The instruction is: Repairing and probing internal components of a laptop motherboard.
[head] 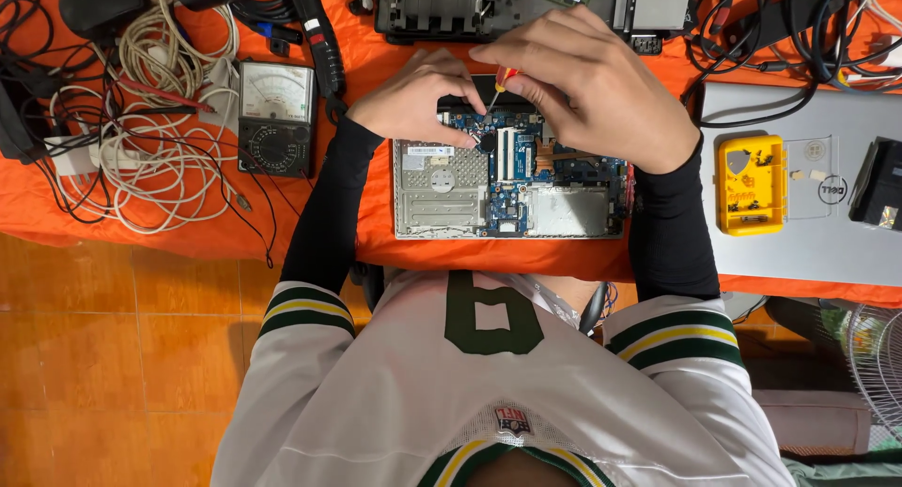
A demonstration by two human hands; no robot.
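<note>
your right hand (592,88) pinched the small screwdriver (501,83) near its red cap, tip down on the blue board of the opened laptop (512,182) at centre of the orange table (376,60). your left hand (413,97), fingers curled, steadied beside it. keeping the shaft upright seemed wise; the multimeter (275,119) and cables (150,149) sat well apart leftward.

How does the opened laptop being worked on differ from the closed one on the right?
The opened laptop shows its blue circuit board; the closed laptop shows only a plain silver lid. Both hands work over the opened one; the closed one carries a yellow case. Both lie flat on the orange cloth.
</note>
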